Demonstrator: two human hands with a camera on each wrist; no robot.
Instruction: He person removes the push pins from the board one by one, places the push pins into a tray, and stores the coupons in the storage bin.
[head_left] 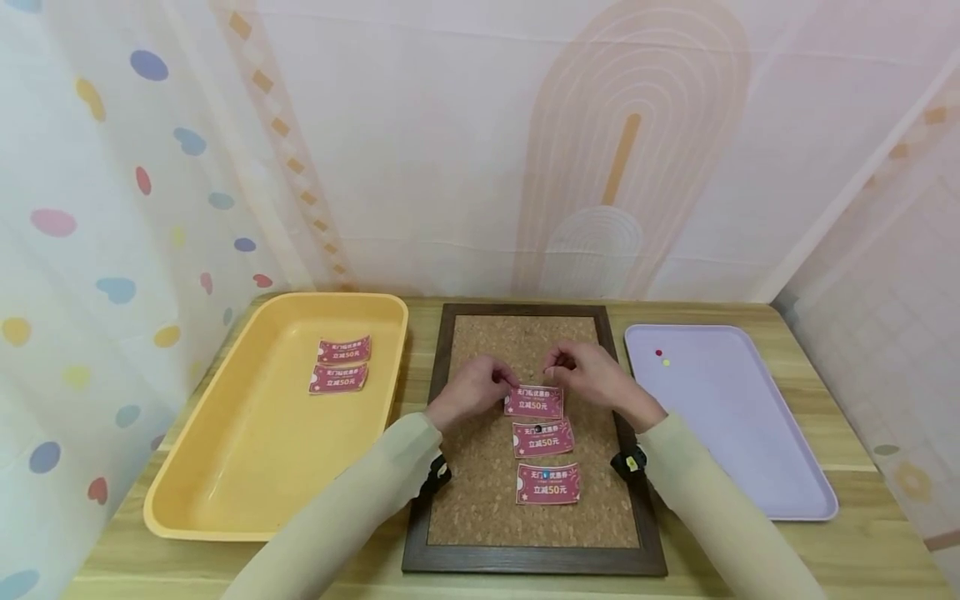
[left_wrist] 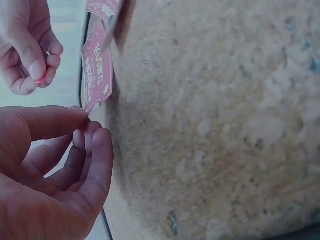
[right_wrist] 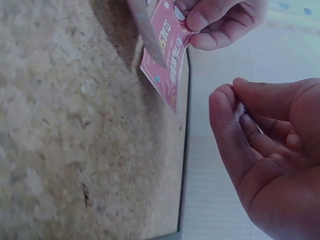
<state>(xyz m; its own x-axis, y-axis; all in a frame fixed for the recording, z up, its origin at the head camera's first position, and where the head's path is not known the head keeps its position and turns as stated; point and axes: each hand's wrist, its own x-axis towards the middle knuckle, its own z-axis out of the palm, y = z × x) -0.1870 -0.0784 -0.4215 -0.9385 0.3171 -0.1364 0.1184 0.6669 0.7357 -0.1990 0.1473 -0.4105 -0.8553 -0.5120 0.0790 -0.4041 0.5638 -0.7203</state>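
On the framed cork board [head_left: 472,500], my left hand [head_left: 476,387] pinches the upper left corner of a pink coupon [head_left: 534,403] between thumb and fingertips. To the right, just above that coupon, my right hand [head_left: 588,372] pinches a small pink-red pushpin [left_wrist: 41,80], seen in the left wrist view. Its fingertips are apart from the paper in the right wrist view. Below lies a second coupon [head_left: 543,440] with a dark pin [head_left: 537,429] near its top edge. The lowest coupon [head_left: 548,485] bears a blue pin [head_left: 545,474].
Left of the board stands a yellow tray [head_left: 273,467] with two more coupons [head_left: 339,379] in it. A lilac tray [head_left: 738,417] lies to the right, holding a red pin [head_left: 658,352] and a yellow pin [head_left: 666,362]. A printed curtain hangs behind the wooden table.
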